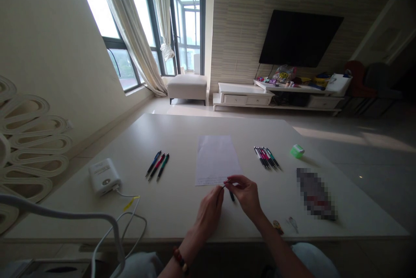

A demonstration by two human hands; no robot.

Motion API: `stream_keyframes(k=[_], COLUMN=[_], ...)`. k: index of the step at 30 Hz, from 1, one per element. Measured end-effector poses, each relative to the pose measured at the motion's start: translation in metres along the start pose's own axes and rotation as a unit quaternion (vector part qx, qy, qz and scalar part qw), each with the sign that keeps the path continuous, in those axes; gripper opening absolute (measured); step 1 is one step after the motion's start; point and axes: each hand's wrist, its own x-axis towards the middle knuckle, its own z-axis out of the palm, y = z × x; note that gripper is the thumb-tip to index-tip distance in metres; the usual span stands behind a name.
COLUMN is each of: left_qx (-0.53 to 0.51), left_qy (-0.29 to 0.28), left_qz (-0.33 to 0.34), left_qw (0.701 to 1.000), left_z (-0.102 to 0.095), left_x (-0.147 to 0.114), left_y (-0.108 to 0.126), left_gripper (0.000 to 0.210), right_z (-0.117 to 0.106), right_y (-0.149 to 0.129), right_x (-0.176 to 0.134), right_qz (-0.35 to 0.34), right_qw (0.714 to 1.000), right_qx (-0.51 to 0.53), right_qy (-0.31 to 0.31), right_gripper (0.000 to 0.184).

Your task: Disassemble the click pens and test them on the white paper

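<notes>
Above the near edge of a white paper sheet point(216, 154), my left hand point(209, 208) and my right hand point(245, 193) almost meet. Both have closed fingers on a thin dark pen part point(224, 186), one at each end; its exact shape is too small to make out. Below my right fingers shows a short black pen piece point(232, 195); whether it lies on the table or is in that hand I cannot tell. Three pens point(157, 166) lie left of the paper, and a row of several pens point(267, 158) lies to its right. Small lines of writing run along the paper's near edge.
On the white table point(175, 213) stand a white power box point(104, 176) with a cable point(133, 214) at left and a green-and-white container point(297, 151) at right. A blurred-out dark object point(316, 193) and two small items, one a brown piece point(277, 227), lie near my right forearm.
</notes>
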Motion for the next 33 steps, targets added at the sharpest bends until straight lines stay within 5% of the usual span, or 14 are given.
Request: stream_keyframes(k=[4,10,13,16,20,24,28,33], left_qx=[-0.003,0.025,0.03,0.032,0.046,0.058,0.059,0.052], left_qy=[-0.006,0.001,0.0,-0.003,-0.012,-0.017,-0.016,-0.012], left_qz=[-0.006,-0.012,-0.017,-0.017,-0.01,-0.005,-0.006,-0.005], left_qw=[1.0,1.0,0.999,0.999,0.999,0.998,0.998,0.999], left_z=[-0.001,0.0,0.0,-0.001,-0.002,-0.001,0.0,-0.001], left_x=[0.0,0.0,-0.001,-0.001,0.0,0.0,0.0,0.0], left_y=[0.0,-0.001,-0.001,-0.001,0.0,0.0,-0.002,-0.001], left_gripper=[0.025,0.026,0.028,0.029,0.029,0.028,0.029,0.028], right_z=[-0.009,-0.017,-0.018,-0.021,-0.023,-0.016,-0.011,-0.014], right_y=[0.003,0.028,0.03,0.016,-0.005,-0.011,-0.011,-0.011], right_x=[0.003,0.007,0.01,0.013,0.011,0.004,0.001,0.003], right_qz=[-0.007,0.011,0.001,0.021,0.006,-0.039,-0.044,-0.06], right_qw=[0.993,0.929,0.956,0.994,0.998,0.995,0.997,0.993], right_qx=[-0.111,-0.369,-0.292,-0.107,0.054,0.073,0.052,0.06], right_qy=[-0.045,-0.005,0.014,0.013,0.024,0.052,0.025,0.08], right_gripper=[0.034,0.012,0.012,0.029,0.042,0.027,0.025,0.027])
